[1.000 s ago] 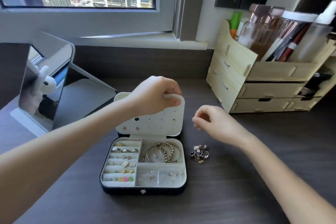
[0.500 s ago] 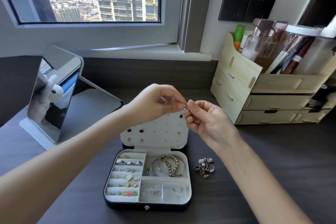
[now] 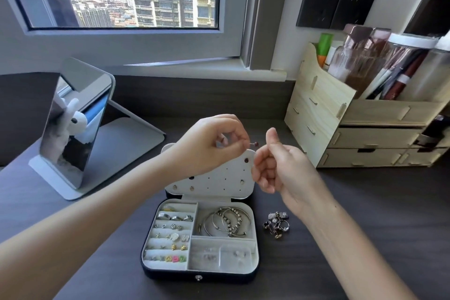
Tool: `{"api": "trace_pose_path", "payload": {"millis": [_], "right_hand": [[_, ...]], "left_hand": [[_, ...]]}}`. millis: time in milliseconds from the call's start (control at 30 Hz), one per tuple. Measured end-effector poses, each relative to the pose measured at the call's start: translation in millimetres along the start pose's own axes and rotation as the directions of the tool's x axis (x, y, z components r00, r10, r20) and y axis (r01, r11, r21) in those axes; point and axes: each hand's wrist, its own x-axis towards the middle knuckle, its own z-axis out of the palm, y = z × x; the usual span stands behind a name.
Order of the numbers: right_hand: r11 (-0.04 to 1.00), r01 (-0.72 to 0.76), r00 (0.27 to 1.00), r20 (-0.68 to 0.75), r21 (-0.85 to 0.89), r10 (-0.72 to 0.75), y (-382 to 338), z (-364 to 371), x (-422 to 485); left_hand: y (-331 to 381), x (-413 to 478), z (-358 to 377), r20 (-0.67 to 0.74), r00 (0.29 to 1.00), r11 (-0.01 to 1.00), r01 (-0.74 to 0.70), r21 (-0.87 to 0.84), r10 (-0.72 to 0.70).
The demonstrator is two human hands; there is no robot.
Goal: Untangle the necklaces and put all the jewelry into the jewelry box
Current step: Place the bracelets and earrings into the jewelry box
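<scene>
An open jewelry box [image 3: 199, 276] with a dark shell and white lining lies on the dark desk. Its upright lid panel [image 3: 211, 178] carries stud earrings. Rings and small earrings fill the left rows; several bangles [image 3: 226, 221] lie in the top right compartment. My left hand [image 3: 207, 146] hovers above the lid and pinches a small stud earring [image 3: 255, 144] with a dark red head. My right hand [image 3: 275, 165] hangs just right of it, fingers curled, thumb up; whether it holds anything is hidden. A small heap of jewelry [image 3: 276, 224] rests on the desk right of the box.
A standing mirror [image 3: 73, 126] leans at the left. A wooden organizer [image 3: 365, 129] with drawers and cosmetics bottles fills the right rear. A window sill runs along the back. Bare dark desk [image 3: 365, 238] lies right of the box.
My left hand has left the lid's top edge and risen. My hands met at the earring, then my right hand drew slightly away, leaving the stud in my left fingers.
</scene>
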Motion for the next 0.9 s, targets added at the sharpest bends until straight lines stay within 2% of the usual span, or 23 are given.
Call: {"api": "trace_pose_path", "payload": {"millis": [100,200,333,433,500,600,700,733,767,833,900], "right_hand": [[0.999,-0.048,0.996,0.079,-0.021,0.049,-3.8,1.5,-4.0],[0.999,-0.039,0.994,0.107,0.015,0.037,-6.6,3.3,-4.6],[0.998,0.065,0.988,0.137,-0.009,-0.064,-7.3,2.6,-4.9],[0.970,0.194,0.975,0.138,-0.144,-0.175,-6.9,1.1,-6.9],[0.893,0.336,0.941,0.138,-0.301,-0.308,-6.0,-1.0,-8.3],[0.676,0.528,0.838,0.183,-0.514,-0.514,-4.1,-3.2,-9.1],[0.505,0.619,0.735,0.217,-0.602,-0.643,-2.9,-3.6,-8.6],[0.485,0.632,0.717,0.220,-0.604,-0.662,-2.0,-3.6,-8.8],[0.503,0.627,0.725,0.210,-0.594,-0.655,-1.7,-3.3,-9.0],[0.593,0.558,0.792,0.157,-0.581,-0.591,-2.4,-2.3,-9.5],[0.624,0.467,0.834,0.079,-0.626,-0.546,-1.6,-2.1,-7.6]], "left_hand": [[1.1,-1.0,-0.1,-0.002,1.000,1.000,-0.014,0.002,0.014],[2.7,-2.5,-0.2,0.002,0.999,0.999,-0.036,0.010,0.036],[2.2,-4.1,-1.9,0.004,1.000,1.000,-0.019,0.004,0.019],[1.7,-4.2,-3.4,0.008,1.000,0.999,0.024,-0.031,-0.024],[2.6,-4.1,-4.8,0.021,0.999,0.996,0.048,-0.069,-0.047],[5.8,-4.5,-5.7,0.049,0.995,0.992,0.087,-0.090,-0.083],[6.0,-4.5,-5.7,0.044,0.993,0.988,0.110,-0.109,-0.106],[6.0,-4.6,-5.9,0.038,0.994,0.988,0.107,-0.111,-0.104],[6.0,-4.6,-6.1,0.033,0.994,0.987,0.107,-0.117,-0.104],[5.9,-4.9,-6.2,0.027,0.994,0.986,0.110,-0.124,-0.107],[6.0,-5.4,-6.0,0.028,0.994,0.986,0.112,-0.122,-0.109]]}}
